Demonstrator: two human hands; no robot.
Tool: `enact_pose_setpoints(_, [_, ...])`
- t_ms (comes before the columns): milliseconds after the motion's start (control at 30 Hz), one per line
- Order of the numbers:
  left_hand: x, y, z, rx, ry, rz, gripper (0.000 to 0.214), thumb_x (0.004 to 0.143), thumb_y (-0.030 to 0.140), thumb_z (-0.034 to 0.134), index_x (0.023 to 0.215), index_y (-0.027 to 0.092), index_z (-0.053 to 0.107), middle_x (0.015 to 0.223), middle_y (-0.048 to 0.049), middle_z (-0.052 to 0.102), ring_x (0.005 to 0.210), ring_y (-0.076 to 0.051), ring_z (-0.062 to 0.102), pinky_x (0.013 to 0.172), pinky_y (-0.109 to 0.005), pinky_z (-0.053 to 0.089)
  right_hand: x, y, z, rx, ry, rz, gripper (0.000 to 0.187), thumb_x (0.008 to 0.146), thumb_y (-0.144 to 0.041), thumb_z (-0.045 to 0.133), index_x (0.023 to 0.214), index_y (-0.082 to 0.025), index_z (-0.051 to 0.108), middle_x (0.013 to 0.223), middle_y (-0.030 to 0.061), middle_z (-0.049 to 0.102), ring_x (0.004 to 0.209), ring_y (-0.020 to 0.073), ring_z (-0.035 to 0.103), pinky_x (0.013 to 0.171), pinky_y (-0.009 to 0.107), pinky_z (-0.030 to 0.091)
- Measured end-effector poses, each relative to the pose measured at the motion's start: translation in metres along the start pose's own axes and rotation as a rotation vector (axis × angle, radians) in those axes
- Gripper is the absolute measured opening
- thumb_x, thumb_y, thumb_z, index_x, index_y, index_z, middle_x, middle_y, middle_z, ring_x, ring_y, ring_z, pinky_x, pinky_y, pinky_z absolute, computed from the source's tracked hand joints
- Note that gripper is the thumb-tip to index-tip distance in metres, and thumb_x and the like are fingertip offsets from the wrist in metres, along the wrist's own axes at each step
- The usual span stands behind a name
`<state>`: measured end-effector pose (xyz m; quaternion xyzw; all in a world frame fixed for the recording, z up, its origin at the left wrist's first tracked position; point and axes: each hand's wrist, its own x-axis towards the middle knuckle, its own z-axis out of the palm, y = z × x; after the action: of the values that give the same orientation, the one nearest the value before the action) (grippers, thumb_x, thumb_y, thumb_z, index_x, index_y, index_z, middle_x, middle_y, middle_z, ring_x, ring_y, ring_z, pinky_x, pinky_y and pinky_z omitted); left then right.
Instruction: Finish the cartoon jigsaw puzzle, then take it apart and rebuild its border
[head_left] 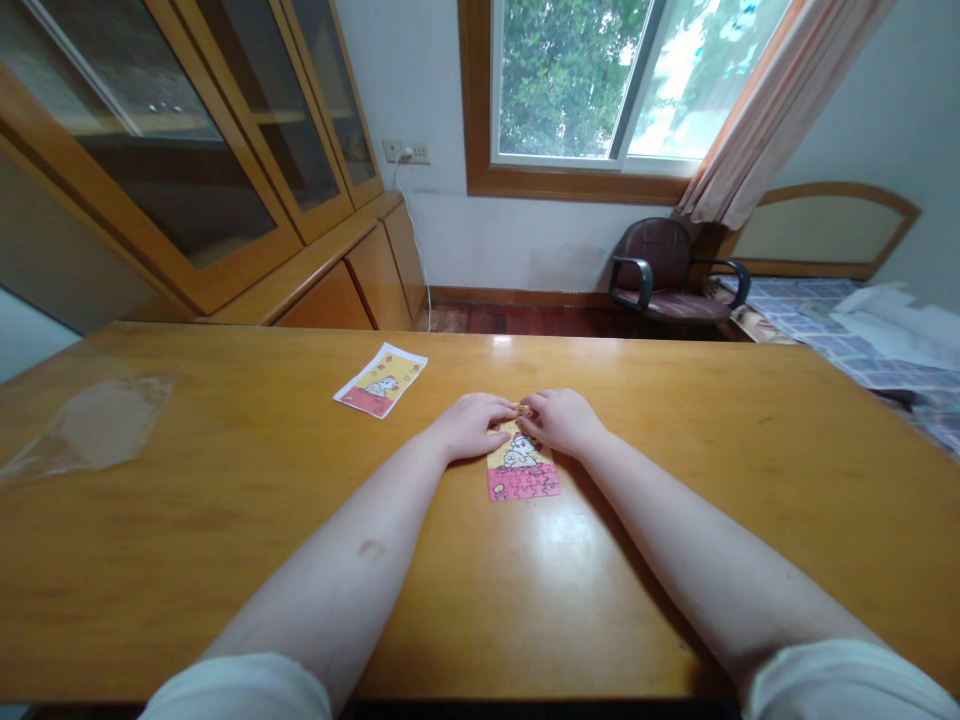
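A small jigsaw puzzle (pixel 523 484) lies flat on the table in front of me, with a white cartoon animal on yellow above a pink lower part. My left hand (pixel 474 425) rests at its upper left edge, fingers stretched toward the top and thumb apart on the left border. At the upper right, my right hand (pixel 564 420) is closed, its thumb and fingertips pinching a small puzzle piece (pixel 524 409) against the top of the puzzle. The fingertips of both hands nearly meet there. My hands cover part of the puzzle's upper area.
A picture sheet (pixel 381 381) with the same design lies farther left on the wooden table (pixel 465 590). A clear plastic bag (pixel 101 422) is at the far left. Beyond the table stand a glass-door cabinet (pixel 289 225), an armchair (pixel 664 270) and a bed (pixel 817 310).
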<state>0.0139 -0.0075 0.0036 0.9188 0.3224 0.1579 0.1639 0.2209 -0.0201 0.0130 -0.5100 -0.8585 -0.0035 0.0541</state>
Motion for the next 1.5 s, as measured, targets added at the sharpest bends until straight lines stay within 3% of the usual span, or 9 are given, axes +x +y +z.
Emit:
enact_pose_setpoints(133, [0.0,-0.001,0.0,0.006,0.004,-0.003,0.033,0.082,0.029,0.06,0.112,0.022,0.07,0.12,-0.0063,0.068,0.109,-0.024,0.063,0.097,-0.038,0.047,0.001,0.002,-0.001,0.035,-0.025,-0.044,0.034,0.094,-0.043,0.05,0.106,-0.023,0.074,0.096,0.008,0.071,0.083,0.0191,0.066,0.074,0.027,0.043])
enact_pose_setpoints(500, [0.0,-0.002,0.001,0.013,-0.001,-0.026,0.035,0.083,0.031,0.06,0.115,0.02,0.069,0.122,-0.0073,0.068,0.112,-0.023,0.062,0.099,-0.037,0.047,-0.004,0.022,0.004,0.262,0.016,-0.226,0.025,0.09,-0.021,0.055,0.107,-0.02,0.073,0.099,0.0077,0.068,0.088,0.0161,0.065,0.082,0.025,0.046])
enact_pose_setpoints(700, [0.0,-0.001,0.0,0.019,-0.006,-0.025,0.035,0.083,0.032,0.06,0.114,0.019,0.069,0.121,-0.0077,0.068,0.111,-0.023,0.062,0.099,-0.037,0.047,-0.004,0.029,0.002,0.276,0.064,-0.156,0.02,0.089,-0.03,0.061,0.097,-0.017,0.074,0.094,0.0088,0.068,0.084,0.0176,0.065,0.081,0.027,0.048])
enact_pose_setpoints(900, [-0.001,-0.001,0.0,0.012,-0.01,-0.034,0.036,0.083,0.031,0.06,0.116,0.019,0.069,0.123,-0.0078,0.067,0.113,-0.024,0.061,0.1,-0.038,0.046,-0.002,0.03,0.005,0.314,0.049,-0.13,0.021,0.092,-0.021,0.055,0.099,-0.022,0.075,0.1,0.0056,0.068,0.088,0.0157,0.064,0.083,0.026,0.047])
enact_pose_setpoints(1067, [-0.001,-0.001,0.0,0.01,-0.016,-0.036,0.037,0.082,0.031,0.061,0.117,0.018,0.069,0.124,-0.0087,0.067,0.112,-0.024,0.062,0.1,-0.038,0.046,-0.004,0.026,-0.002,0.208,0.03,0.021,0.025,0.089,-0.039,0.06,0.093,-0.02,0.075,0.095,0.0071,0.069,0.083,0.0181,0.065,0.075,0.027,0.047])
enact_pose_setpoints(1500, [-0.001,-0.004,0.003,0.005,-0.007,-0.027,0.036,0.083,0.032,0.061,0.116,0.02,0.069,0.123,-0.0076,0.067,0.113,-0.024,0.061,0.101,-0.039,0.046,-0.001,0.022,0.009,0.261,0.034,-0.036,0.022,0.091,-0.036,0.059,0.099,-0.022,0.074,0.097,0.006,0.067,0.084,0.0155,0.064,0.077,0.025,0.046])
